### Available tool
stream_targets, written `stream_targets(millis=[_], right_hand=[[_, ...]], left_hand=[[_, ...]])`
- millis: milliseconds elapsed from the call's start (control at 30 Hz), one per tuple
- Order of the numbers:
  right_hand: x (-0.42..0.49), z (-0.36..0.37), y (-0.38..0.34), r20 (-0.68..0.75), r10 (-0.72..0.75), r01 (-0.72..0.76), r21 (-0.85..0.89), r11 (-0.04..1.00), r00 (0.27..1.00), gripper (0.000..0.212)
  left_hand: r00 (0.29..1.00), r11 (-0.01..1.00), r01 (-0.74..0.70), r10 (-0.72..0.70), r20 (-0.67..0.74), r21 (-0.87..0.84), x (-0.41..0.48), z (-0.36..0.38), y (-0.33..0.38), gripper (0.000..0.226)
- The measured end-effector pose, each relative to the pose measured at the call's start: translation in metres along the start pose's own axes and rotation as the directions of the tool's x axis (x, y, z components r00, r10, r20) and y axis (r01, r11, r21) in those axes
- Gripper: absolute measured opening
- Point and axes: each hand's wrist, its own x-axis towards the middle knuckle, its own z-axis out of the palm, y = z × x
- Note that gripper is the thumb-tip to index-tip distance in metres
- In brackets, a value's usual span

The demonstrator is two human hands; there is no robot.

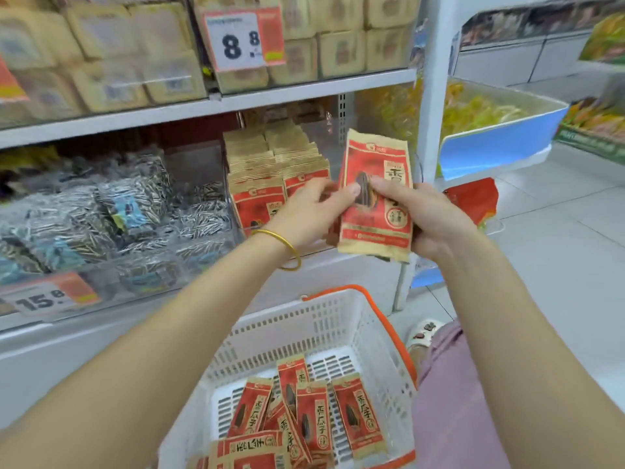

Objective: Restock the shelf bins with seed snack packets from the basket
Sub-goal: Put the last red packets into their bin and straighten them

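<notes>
My right hand [426, 218] grips a stack of red-and-tan seed snack packets [375, 211], held upright in front of the shelf. My left hand [314, 211], a gold bangle on its wrist, pinches the left edge of that stack with thumb and fingers. Behind the hands a clear shelf bin [236, 184] holds rows of the same packets [267, 170] standing upright. Below, a white plastic basket [304, 330] with orange handles sits on the floor, and several more of the packets [297, 421] lie loose in it.
To the left, a clear bin holds bags of striped sunflower seeds [101, 211] above a 15.8 price tag [50, 299]. The upper shelf carries tan packs and an 8.8 tag [241, 38]. A bin of yellow snacks [487, 113] stands right, over white floor tiles.
</notes>
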Motion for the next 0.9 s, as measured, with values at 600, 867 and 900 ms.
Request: stream_targets(millis=[600, 867, 900], right_hand=[[0.286, 0.014, 0.001, -0.028, -0.243, 0.192, -0.528, 0.827, 0.970, 0.070], [0.322, 0.003, 0.034, 0.074, -0.076, 0.104, -0.817, 0.567, 0.994, 0.087], [0.323, 0.007, 0.034, 0.059, -0.063, 0.083, -0.829, 0.553, 0.996, 0.072]], left_hand=[[0.988, 0.632, 0.118, -0.151, -0.027, 0.766, 0.135, -0.062, -0.031, 0.051], [0.987, 0.634, 0.111, -0.157, -0.012, 0.765, 0.137, -0.063, -0.037, 0.052], [0.987, 0.635, 0.112, -0.160, -0.012, 0.765, 0.137, -0.064, -0.037, 0.052]])
